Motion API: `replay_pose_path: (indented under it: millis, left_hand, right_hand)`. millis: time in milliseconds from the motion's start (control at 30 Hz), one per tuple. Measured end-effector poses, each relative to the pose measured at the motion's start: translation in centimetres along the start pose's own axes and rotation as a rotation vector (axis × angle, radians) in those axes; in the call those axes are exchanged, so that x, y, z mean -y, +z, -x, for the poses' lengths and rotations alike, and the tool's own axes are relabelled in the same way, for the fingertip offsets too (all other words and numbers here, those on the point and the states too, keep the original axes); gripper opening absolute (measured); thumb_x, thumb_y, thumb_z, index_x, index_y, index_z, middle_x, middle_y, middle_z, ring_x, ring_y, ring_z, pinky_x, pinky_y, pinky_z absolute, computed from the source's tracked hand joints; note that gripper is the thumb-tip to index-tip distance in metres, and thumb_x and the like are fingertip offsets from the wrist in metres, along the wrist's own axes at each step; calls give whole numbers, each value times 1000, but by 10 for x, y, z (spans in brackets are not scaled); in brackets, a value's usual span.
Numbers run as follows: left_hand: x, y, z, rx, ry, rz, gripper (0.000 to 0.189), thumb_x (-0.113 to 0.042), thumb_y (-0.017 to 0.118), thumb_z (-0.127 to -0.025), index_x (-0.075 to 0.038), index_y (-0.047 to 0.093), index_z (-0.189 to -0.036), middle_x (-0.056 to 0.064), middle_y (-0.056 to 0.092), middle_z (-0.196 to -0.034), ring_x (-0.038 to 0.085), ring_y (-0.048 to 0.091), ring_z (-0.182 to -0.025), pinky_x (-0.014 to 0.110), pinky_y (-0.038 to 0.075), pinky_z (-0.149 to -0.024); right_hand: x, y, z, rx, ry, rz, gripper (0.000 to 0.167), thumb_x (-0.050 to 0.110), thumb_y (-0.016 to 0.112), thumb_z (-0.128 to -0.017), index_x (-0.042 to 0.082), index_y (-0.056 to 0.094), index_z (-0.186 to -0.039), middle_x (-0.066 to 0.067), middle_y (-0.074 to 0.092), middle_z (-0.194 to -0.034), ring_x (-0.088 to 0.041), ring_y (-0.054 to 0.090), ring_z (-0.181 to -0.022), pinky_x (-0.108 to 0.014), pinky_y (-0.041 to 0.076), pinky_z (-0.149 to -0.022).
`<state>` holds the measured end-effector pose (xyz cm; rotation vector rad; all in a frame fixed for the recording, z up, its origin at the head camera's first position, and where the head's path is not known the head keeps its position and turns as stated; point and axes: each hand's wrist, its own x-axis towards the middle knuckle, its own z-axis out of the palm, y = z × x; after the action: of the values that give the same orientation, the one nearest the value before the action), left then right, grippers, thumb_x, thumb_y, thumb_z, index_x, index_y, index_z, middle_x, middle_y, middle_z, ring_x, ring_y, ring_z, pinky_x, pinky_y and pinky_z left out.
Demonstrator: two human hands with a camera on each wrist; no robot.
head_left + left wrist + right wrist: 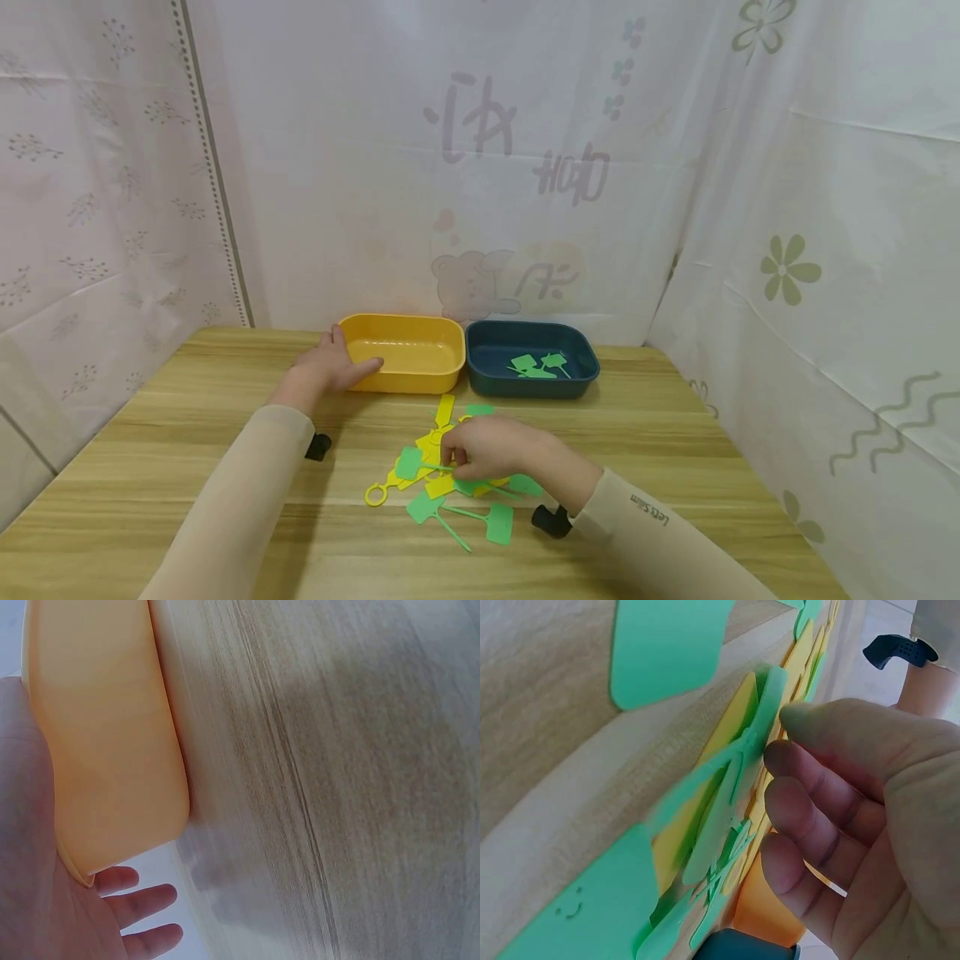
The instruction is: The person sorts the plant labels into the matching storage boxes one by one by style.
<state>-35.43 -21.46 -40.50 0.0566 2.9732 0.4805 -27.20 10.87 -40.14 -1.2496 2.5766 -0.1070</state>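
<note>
My left hand [327, 363] rests at the left corner of the yellow bin [405, 387], its thumb over the front rim. In the left wrist view, several fingers [146, 901] extend loosely past the bin's corner. Over a pile of flat plastic tags, my right hand [491, 447] reaches down with bent fingers. Close up, the thumb and fingertips [784, 796] hover beside the pile, and nothing shows clearly pinched between them. The pile mixes green tags [498, 523] with thin stems and yellow tags [445, 410], one ending in a ring. The hand covers part of the pile.
Right of the yellow bin stands a dark blue bin [525, 388], with several green tags [538, 372] inside. Both bins sit at the back of the wooden table [615, 517], before a printed curtain [360, 183]. Black straps [551, 522] show near the wrists.
</note>
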Motion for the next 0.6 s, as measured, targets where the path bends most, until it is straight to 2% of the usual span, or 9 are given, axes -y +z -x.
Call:
replay_pose_path:
  millis: [600]
  left_hand:
    - [0,0,1,-1,-4,-2,130,-86,37,-101,16,-8,-168,41,4,-177,69,36,-151,75,34,-124]
  right_hand:
    - [-1,-7,6,-14,9,-7,15,17,75,-100,24,79,-113,16,70,-94,-1,59,-85,-22,54,-83]
